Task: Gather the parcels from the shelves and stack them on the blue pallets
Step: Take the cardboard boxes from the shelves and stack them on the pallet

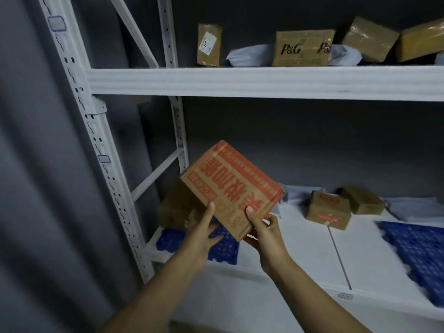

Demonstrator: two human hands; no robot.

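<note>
Cardboard carton with red print tilts above the blue pallet on the lower shelf. Left hand grips its near left corner, while right hand pinches the near right.

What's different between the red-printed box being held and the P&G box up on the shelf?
The red box carries red print; the P&G box has black lettering. The red box is tilted in the air, gripped by the left hand and right hand; the P&G box sits level on the upper shelf. Both are brown cardboard.
</note>
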